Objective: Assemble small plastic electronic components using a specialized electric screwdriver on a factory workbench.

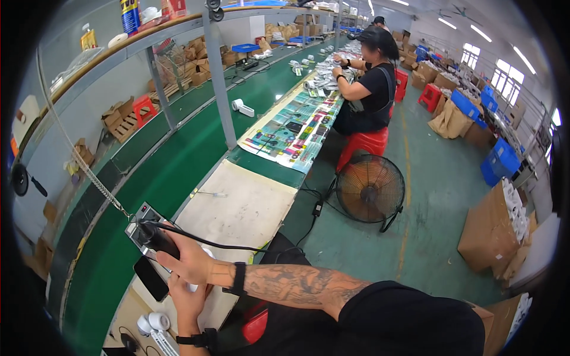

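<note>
My right hand (pixel 191 256) is wrapped round a black electric screwdriver (pixel 158 236), which hangs from a coiled spring and trails a black cord. Just below it, my left hand (pixel 186 299) is closed on a white part (pixel 193 287), mostly hidden by the fingers and my right hand. I cannot make out what kind of part it is, nor whether the tool's tip touches it. Beside my hands lies a dark-screened smartphone (pixel 151 279). A small grey box (pixel 143 215) stands behind the screwdriver. White handheld devices (pixel 155 323) lie near my left wrist.
A pale board (pixel 234 204) covers the bench ahead, with a thin screwdriver (pixel 215 194) on it. A steel post (pixel 218 77) rises beside the green conveyor belt (pixel 127 202). A floor fan (pixel 369 193) stands right of the bench. Farther along, a co-worker (pixel 371 83) sits at white parts.
</note>
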The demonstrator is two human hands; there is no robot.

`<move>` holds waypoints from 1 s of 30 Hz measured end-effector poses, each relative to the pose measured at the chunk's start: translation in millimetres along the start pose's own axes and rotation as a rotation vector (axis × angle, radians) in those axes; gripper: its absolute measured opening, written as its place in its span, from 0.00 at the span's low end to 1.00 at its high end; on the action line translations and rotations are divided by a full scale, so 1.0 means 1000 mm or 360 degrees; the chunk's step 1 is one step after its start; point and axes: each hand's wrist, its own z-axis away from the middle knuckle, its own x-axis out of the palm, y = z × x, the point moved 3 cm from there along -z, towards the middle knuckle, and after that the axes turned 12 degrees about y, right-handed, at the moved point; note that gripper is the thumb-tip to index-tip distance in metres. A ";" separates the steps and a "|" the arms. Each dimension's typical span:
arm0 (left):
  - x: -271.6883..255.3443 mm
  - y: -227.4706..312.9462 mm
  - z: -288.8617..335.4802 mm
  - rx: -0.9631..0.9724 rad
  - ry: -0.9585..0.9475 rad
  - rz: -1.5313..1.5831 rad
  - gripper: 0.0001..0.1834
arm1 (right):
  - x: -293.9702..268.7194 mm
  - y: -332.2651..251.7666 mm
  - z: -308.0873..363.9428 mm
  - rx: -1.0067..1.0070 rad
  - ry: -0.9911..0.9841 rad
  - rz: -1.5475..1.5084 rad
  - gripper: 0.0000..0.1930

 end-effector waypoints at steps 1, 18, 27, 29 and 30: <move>-0.006 0.000 0.004 -0.0009 0.0002 -0.0025 0.25 | -0.007 -0.017 0.005 0.0058 -0.0098 -0.0140 0.36; -0.179 -0.242 -0.066 -0.1230 0.0548 -0.0088 0.23 | -0.159 0.007 0.070 0.0543 0.0019 -0.0160 0.36; -0.103 -0.360 -0.099 -0.0786 0.0255 -0.1198 0.22 | -0.161 0.032 0.080 0.0591 -0.0052 0.0121 0.26; -0.123 -0.367 -0.094 -0.0803 0.0220 -0.1169 0.23 | -0.154 0.023 0.086 0.0562 0.0003 0.0288 0.25; -0.132 -0.368 -0.098 -0.0838 0.0094 -0.1245 0.25 | -0.151 0.019 0.084 0.0494 0.0014 0.0222 0.26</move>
